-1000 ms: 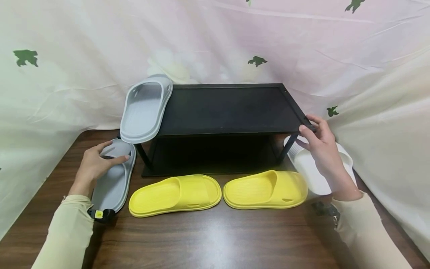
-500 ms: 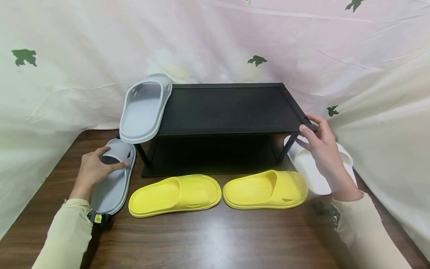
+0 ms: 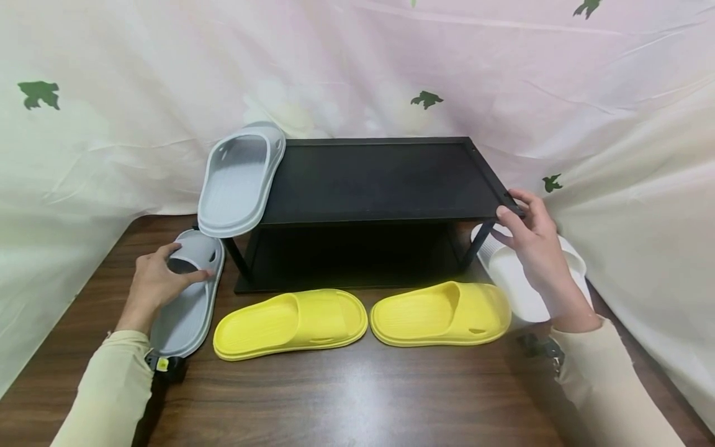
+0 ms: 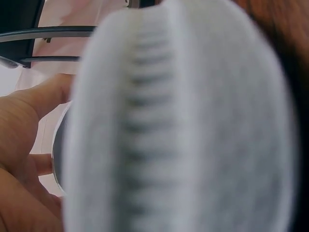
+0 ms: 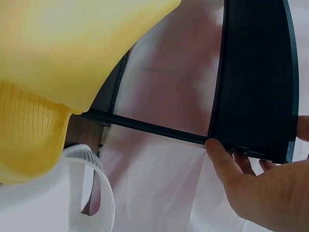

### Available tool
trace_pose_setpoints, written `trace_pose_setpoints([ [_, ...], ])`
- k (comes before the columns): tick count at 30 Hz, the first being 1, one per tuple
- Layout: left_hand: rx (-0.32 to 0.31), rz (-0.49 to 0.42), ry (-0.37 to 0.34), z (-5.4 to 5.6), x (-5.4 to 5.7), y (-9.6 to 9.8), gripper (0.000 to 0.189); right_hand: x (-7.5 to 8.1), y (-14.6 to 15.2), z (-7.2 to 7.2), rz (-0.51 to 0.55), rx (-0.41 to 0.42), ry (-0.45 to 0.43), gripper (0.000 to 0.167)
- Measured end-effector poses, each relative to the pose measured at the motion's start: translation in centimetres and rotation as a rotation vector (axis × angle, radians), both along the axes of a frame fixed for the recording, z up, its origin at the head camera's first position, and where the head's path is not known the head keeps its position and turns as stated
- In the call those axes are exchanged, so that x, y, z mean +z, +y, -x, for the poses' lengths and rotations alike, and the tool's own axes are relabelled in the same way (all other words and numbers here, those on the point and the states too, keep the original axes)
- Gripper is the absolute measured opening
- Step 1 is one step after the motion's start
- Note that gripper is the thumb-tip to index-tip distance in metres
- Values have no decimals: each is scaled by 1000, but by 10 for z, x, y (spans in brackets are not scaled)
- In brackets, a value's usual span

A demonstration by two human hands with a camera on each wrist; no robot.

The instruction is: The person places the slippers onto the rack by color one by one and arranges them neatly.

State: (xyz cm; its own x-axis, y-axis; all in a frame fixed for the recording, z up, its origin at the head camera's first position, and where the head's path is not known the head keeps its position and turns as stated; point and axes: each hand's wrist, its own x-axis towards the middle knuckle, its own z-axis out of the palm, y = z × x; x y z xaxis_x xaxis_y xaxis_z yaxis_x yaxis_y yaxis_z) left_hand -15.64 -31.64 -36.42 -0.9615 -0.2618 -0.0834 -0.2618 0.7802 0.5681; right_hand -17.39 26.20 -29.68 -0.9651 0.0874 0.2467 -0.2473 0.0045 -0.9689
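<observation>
On the left, my left hand grips a grey slipper across its strap, thumb at the right side and fingers at the left. The slipper's blurred heel fills most of the left wrist view. My right hand holds the front right corner of a black two-tier rack, its thumb on the edge and fingers beyond the corner, as the right wrist view also shows. Another grey slipper lies on the left end of the rack's top, toe to the back.
Two yellow slippers lie sideways on the wooden table before the rack. A white slipper sits at the right, partly behind my right forearm. Pale cloth with green leaf shapes hangs behind and at both sides.
My left hand has shifted slightly left and down over the grey slipper, its fingers drawing in around the strap. My right hand keeps the same hold on the rack's corner.
</observation>
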Motion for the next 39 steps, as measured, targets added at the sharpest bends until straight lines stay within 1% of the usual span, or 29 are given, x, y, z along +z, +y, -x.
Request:
trace_pose_setpoints([
  [4, 9, -7, 8, 0, 1, -1, 103, 1, 0, 0, -23, -7, -4, 46],
  [9, 1, -34, 58, 0, 3, -3, 103, 1, 1, 0, -52, -13, -11, 49],
  [11, -1, -37, 83, 1, 4, -4, 102, 0, 1, 0, -56, -16, -13, 50],
  [15, 6, -55, 110, 1, 5, -6, 102, -1, 2, 0, -48, -15, -11, 50],
  [21, 34, -120, 139, 0, 8, -8, 101, -2, 3, 0, -61, -15, -13, 50],
  [25, 51, -157, 154, -2, 10, -10, 99, -2, 2, 0, -45, -6, -6, 47],
  [28, 63, -176, 156, -3, 12, -11, 99, -3, 2, -1, -36, -2, -4, 45],
  [33, 82, -222, 169, -3, 16, -12, 97, -2, 3, -1, -49, -9, -9, 49],
  [39, 122, -269, 175, -4, 22, -13, 96, -2, 2, 0, -34, -4, -1, 48],
])
